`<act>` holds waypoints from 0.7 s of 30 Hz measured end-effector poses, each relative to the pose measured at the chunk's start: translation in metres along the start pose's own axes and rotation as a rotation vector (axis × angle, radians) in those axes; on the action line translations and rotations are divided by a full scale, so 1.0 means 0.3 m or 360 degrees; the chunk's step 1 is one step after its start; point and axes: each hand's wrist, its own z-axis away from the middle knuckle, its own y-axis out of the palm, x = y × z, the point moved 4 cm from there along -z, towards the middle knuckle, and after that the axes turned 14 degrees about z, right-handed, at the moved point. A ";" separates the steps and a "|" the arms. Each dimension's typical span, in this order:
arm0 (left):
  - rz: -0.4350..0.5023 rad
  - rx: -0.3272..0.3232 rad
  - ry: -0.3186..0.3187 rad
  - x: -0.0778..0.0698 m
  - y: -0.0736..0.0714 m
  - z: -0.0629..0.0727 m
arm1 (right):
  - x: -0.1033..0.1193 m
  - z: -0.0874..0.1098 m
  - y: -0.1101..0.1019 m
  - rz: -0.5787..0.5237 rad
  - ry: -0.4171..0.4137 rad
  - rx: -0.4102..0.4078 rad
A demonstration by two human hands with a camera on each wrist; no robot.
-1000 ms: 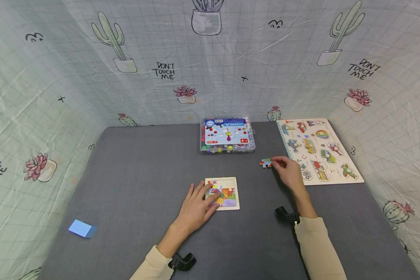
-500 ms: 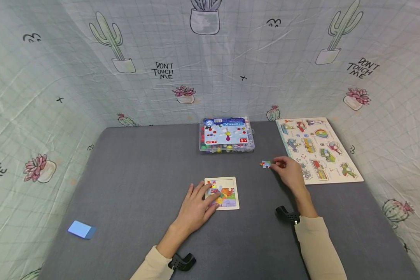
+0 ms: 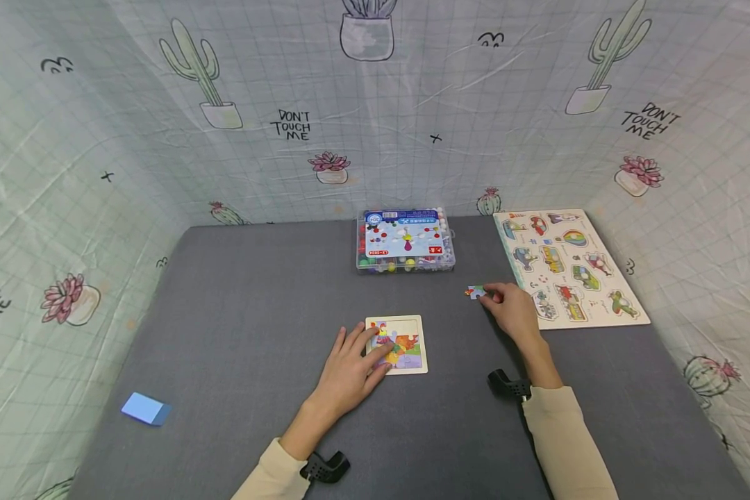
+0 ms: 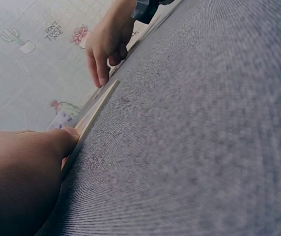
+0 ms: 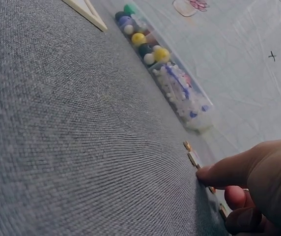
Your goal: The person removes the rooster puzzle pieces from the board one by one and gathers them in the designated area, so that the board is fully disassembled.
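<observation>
My left hand (image 3: pixel 350 368) lies spread over a small square jigsaw puzzle (image 3: pixel 411 360), its fingers straight across the left part of the picture. The puzzle has a pale wooden frame, and the bare upper right of its board shows. In the left wrist view the thumb (image 4: pixel 64 140) rests at the frame's edge. My right hand (image 3: pixel 514 311) is low over the grey table, thumb and forefinger pinching the right side of a few small colourful jigsaw pieces (image 3: pixel 473 292). In the right wrist view the thumb touches their thin wooden edges (image 5: pixel 193 159); curled fingers partly hide them.
A clear plastic box of beads (image 3: pixel 406 241) with a blue label stands at the back. A large picture board (image 3: pixel 590 312) with vehicle shapes lies at the right, beside the right hand. A blue block (image 3: pixel 145 408) lies at the far left. Printed cloth (image 3: pixel 375 125) walls the table.
My right hand has shifted slightly left over the jigsaw pieces, covering more of their right side. The pieces have turned slightly. My left hand stays in place on the puzzle.
</observation>
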 end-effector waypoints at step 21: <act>0.0014 0.0002 -0.0008 -0.004 -0.010 0.000 | 0.025 -0.005 -0.008 -0.0051 0.0008 0.0007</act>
